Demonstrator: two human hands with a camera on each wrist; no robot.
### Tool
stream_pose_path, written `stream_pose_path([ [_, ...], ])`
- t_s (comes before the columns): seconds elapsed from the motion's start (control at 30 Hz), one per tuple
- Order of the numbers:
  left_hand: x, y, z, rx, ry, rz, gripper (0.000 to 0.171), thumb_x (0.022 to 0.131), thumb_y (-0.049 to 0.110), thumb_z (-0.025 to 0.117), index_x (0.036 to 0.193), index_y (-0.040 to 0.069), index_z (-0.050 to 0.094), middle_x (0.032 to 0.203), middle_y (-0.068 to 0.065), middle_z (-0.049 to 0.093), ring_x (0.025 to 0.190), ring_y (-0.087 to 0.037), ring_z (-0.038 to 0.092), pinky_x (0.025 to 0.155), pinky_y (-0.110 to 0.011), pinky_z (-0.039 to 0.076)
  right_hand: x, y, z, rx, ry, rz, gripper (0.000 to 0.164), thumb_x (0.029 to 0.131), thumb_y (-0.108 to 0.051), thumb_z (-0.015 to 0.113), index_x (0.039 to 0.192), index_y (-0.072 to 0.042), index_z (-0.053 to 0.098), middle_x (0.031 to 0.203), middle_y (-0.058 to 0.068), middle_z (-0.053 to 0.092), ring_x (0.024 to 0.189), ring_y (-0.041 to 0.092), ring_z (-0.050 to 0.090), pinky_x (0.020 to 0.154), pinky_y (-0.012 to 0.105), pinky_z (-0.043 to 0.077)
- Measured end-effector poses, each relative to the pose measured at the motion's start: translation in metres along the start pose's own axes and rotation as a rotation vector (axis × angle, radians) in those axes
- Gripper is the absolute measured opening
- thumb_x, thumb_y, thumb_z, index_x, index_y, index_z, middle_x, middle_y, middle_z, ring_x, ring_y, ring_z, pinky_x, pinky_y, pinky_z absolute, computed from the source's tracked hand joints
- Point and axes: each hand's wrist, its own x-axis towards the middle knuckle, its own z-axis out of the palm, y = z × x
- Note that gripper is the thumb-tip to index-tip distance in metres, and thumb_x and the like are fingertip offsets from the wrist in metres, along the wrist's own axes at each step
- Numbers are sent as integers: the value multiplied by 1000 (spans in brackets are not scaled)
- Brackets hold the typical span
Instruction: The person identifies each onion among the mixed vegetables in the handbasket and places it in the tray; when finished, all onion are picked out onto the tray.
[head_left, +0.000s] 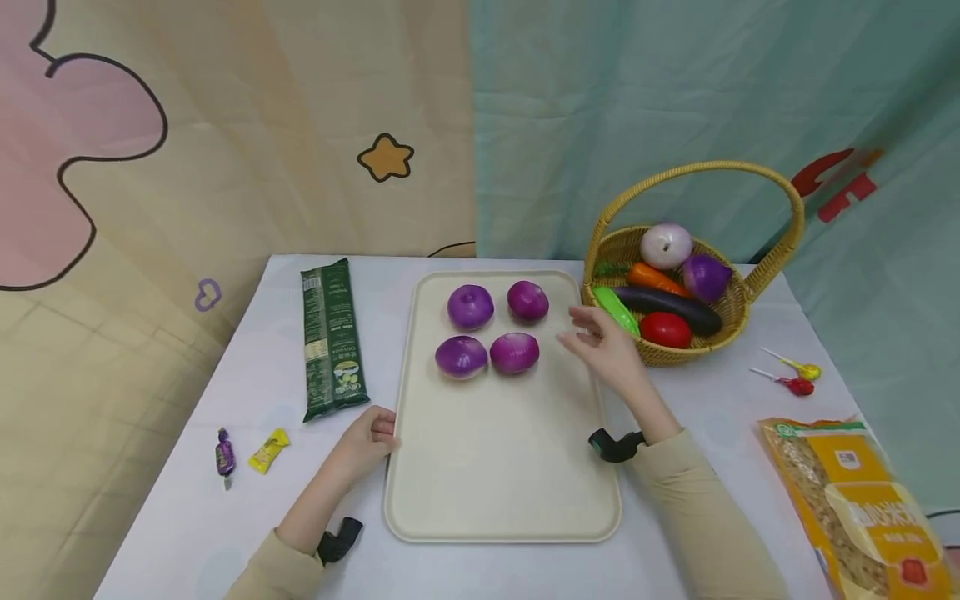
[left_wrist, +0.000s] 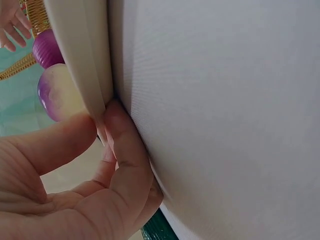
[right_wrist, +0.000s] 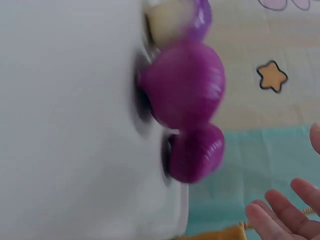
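My left hand (head_left: 366, 444) is at the left rim of a cream tray (head_left: 502, 467); in the left wrist view its thumb and fingers pinch that rim. Several purple onions stand in two rows on the tray's far half, among them a round one (head_left: 470, 307) at back left and a striped magenta one (head_left: 514, 353) in the front row. Over the tray's right edge, my right hand (head_left: 606, 346) has its fingers spread and loosely bent, holding nothing. It is beside a wicker basket (head_left: 663, 357), to the right of the back onion (head_left: 528, 301).
The basket holds an eggplant (head_left: 667, 308), a tomato (head_left: 665, 331), a carrot (head_left: 658, 279) and onions. A green packet (head_left: 332, 337) lies left of the tray, with two wrapped candies (head_left: 268, 451) nearer. Two lollipops (head_left: 799, 386) and an orange bag (head_left: 858, 508) lie right.
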Motion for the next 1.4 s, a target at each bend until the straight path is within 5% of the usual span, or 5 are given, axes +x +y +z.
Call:
stream_pose_path([
  [0.13,1,-1,0,-3,3,-2,30,90,-5,58,119,-6,53,104,-17,58,93,-23,59,80,-33,53,6,4,-46,-34,201,15,61,94,-33,65,143,-3,43,142,19,52,130,33,51,106,44,45],
  [0.3,1,-1,0,7,9,-10,30,90,-4,59,120,-5,54,105,-17,59,94,-24,59,81,-34,54,18,20,-97,-162,387,136,67,95,-42,60,147,-6,39,149,19,42,138,34,41,113,48,38],
  [0.53,2,1,0,19,8,-5,30,91,-4,58,121,-5,54,106,-18,59,96,-24,60,83,-35,54,36,48,-138,-282,441,251,78,93,-43,59,152,-2,29,153,26,28,139,42,29,116,55,30],
  [0.9,-1,2,1,57,2,-38,30,93,-2,58,122,-6,52,110,-19,59,99,-25,61,83,-36,55,54,74,-137,-332,361,221,85,93,-32,63,154,4,15,158,32,14,142,53,20,116,63,21],
  [1.4,-11,0,2,61,-11,-69,25,93,-2,59,117,-6,54,102,-16,60,89,-20,62,75,-32,57,55,76,-127,-293,519,249,72,90,-23,67,148,1,33,151,28,21,137,48,33,116,57,29],
])
